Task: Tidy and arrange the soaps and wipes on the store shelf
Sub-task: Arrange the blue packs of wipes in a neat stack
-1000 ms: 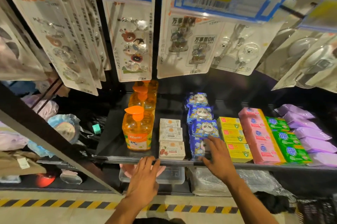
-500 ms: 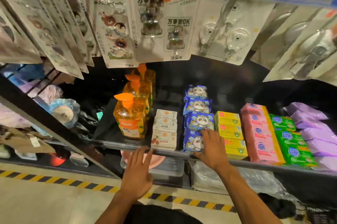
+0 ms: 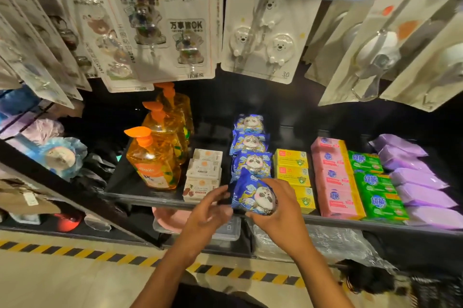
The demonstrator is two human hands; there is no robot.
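Note:
My right hand grips the front blue panda wipes pack, lifted and tilted at the front edge of the black shelf. My left hand hovers just left of the pack, fingers spread toward its edge; I cannot tell if they touch it. Behind it, three more blue panda packs lie in a row. White soap boxes sit to the left, and orange pump bottles left of those. Yellow soap boxes, pink bars, green bars and purple packs fill the right.
Carded hooks and price tags hang just above the shelf, low over the back rows. Below the shelf sit a clear plastic tub and wrapped goods. A yellow-black striped line marks the floor.
My right hand has picked the front panda pack up off the shelf and tilted it. My left hand rose from the shelf edge toward the pack.

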